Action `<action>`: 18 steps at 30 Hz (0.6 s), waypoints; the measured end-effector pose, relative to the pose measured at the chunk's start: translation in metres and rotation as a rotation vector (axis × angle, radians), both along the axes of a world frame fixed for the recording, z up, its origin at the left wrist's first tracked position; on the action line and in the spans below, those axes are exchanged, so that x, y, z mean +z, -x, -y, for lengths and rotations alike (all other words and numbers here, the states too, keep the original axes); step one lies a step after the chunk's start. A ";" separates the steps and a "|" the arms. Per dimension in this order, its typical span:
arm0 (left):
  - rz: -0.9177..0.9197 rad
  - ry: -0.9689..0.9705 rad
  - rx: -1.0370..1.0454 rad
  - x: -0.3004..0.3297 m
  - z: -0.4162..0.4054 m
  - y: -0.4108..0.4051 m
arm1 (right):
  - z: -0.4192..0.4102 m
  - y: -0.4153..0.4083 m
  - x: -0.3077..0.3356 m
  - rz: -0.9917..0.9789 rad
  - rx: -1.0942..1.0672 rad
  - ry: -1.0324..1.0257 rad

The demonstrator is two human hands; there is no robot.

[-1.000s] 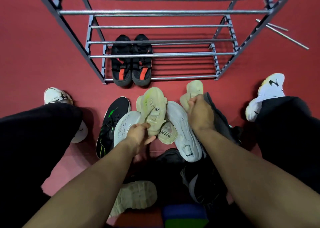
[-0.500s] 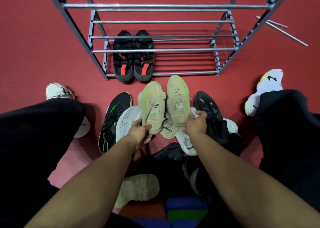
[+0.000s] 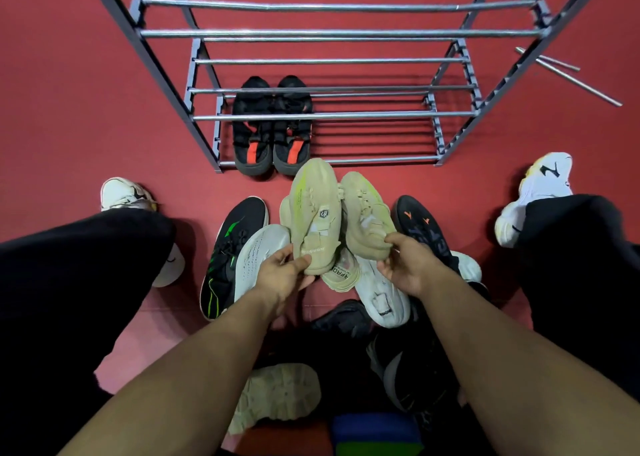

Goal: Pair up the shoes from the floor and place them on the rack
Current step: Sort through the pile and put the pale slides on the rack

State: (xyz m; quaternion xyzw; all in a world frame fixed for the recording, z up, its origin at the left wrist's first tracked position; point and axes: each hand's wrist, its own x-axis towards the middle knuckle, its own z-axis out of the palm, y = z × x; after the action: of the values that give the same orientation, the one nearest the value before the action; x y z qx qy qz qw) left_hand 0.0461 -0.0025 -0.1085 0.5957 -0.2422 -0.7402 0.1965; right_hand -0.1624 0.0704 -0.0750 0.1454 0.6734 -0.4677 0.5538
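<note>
My left hand (image 3: 284, 274) grips the heel of a beige shoe with a yellow-green stripe (image 3: 311, 210). My right hand (image 3: 407, 265) grips the heel of its matching beige shoe (image 3: 365, 213). Both shoes are lifted side by side, toes pointing at the grey metal rack (image 3: 332, 34). A pair of black shoes with red tabs (image 3: 272, 133) sits on the rack's lowest shelf at the left. Below my hands the floor holds a black and green shoe (image 3: 232, 248), white shoes (image 3: 381, 296) and a black shoe with orange marks (image 3: 422, 227).
My legs in black trousers and white sneakers (image 3: 533, 196) flank the pile on both sides. More dark shoes and a pale chunky sole (image 3: 277, 393) lie close to me. Loose metal rods (image 3: 568, 78) rest on the red floor right of the rack.
My right hand turned its beige shoe upright and brought it beside the left one. Both shoes have since risen and moved forward toward the rack.
</note>
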 end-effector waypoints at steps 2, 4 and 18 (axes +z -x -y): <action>-0.021 0.015 0.003 0.004 0.003 0.010 | -0.007 0.010 0.003 0.073 -0.061 0.060; -0.030 0.039 -0.022 0.008 0.010 0.024 | -0.008 0.020 0.005 0.011 -0.041 0.068; 0.052 0.105 -0.026 -0.015 0.129 0.156 | 0.119 0.123 -0.026 -0.422 0.084 0.070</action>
State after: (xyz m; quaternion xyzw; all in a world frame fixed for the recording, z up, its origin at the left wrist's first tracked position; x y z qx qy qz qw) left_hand -0.1094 -0.1312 -0.1234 0.6004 -0.2933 -0.7133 0.2114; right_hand -0.2851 -0.0484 -0.1012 -0.0034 0.7632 -0.4874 0.4243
